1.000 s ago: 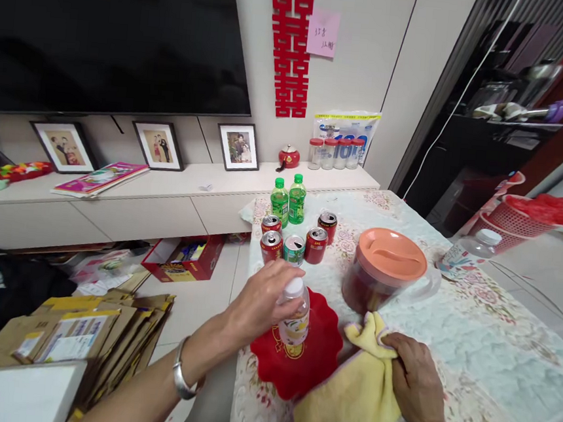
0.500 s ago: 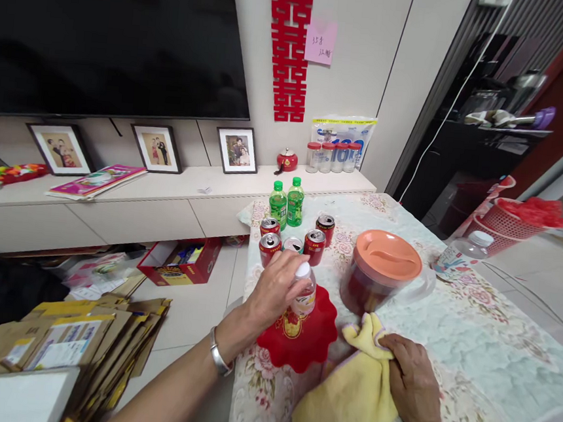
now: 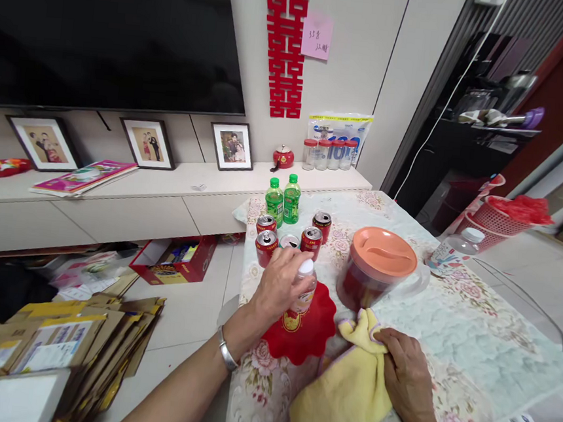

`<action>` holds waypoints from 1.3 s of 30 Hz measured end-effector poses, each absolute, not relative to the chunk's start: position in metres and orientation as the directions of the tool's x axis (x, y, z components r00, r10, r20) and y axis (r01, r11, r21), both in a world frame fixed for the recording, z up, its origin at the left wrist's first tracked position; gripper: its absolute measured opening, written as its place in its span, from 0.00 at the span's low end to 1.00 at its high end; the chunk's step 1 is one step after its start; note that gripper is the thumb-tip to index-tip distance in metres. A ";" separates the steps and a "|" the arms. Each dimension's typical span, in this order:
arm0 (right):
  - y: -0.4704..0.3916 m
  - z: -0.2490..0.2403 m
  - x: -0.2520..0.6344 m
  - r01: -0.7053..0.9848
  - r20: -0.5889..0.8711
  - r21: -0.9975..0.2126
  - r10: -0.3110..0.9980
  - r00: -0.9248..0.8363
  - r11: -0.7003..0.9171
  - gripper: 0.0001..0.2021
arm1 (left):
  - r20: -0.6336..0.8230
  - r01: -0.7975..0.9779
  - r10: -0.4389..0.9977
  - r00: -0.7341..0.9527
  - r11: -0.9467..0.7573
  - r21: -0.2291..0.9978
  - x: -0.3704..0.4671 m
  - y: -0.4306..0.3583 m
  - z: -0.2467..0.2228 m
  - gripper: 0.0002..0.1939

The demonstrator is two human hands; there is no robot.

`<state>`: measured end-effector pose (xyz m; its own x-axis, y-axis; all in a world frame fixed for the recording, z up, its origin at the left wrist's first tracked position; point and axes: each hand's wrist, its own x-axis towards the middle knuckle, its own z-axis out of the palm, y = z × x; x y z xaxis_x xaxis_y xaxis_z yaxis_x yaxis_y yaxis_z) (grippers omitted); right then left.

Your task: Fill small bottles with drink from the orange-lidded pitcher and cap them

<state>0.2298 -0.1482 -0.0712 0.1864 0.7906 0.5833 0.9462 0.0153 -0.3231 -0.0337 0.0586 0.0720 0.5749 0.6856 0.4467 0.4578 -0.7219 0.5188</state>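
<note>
My left hand (image 3: 280, 282) is wrapped round a small clear bottle (image 3: 306, 294) with a white cap, upright over the red scalloped plate (image 3: 314, 335). The fingers hide part of the bottle, and I cannot tell whether its base touches the plate. In my right hand (image 3: 406, 366) is the bunched top of a yellow cloth (image 3: 349, 394), whose lower part spreads over the table's near edge. Just beyond the cloth stands a pitcher (image 3: 361, 284) with an orange lid and dark contents. Several drink cans (image 3: 311, 242) and two green-capped bottles (image 3: 291, 202) stand behind my left hand.
A flowered cloth covers the table (image 3: 507, 336). At its right side stands a larger clear bottle (image 3: 455, 252), near a red basket (image 3: 500, 220). Folded cardboard (image 3: 68, 337) and a red box (image 3: 175, 264) lie on the floor at left. Behind runs a low cabinet (image 3: 175, 185).
The view has shifted slightly. Both hands keep their holds on the bottle and the yellow cloth, with little visible movement against the table.
</note>
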 end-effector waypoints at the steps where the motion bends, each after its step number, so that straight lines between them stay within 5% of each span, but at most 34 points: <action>1: -0.148 -0.069 0.230 0.947 0.579 -0.320 0.795 0.180 0.019 0.16 | 0.430 0.431 0.697 0.575 -0.704 0.565 -0.031 0.058 0.070 0.20; 9: -0.152 -0.022 0.210 0.954 0.574 -0.301 0.800 0.176 0.006 0.19 | 0.266 0.197 0.879 0.396 -0.364 0.910 -0.024 0.042 0.046 0.28; 17: -0.085 0.053 0.146 0.921 0.520 -0.374 0.847 0.113 0.107 0.14 | 0.333 0.227 0.880 0.338 -0.420 0.879 -0.008 0.035 0.037 0.32; 23: -0.022 0.091 0.111 0.936 0.397 -0.352 0.900 0.181 -0.033 0.16 | 0.311 0.252 0.903 0.298 -0.388 0.887 -0.004 0.032 0.033 0.16; 30: -0.007 0.119 0.091 0.950 0.204 -0.278 0.958 0.202 -0.142 0.10 | 0.218 0.151 0.937 0.273 -0.266 0.952 -0.003 0.030 0.030 0.26; 39: -0.010 0.135 0.100 0.959 0.094 -0.285 0.995 0.039 -0.011 0.11 | 0.216 0.088 0.931 0.293 -0.251 0.964 -0.001 0.032 0.026 0.23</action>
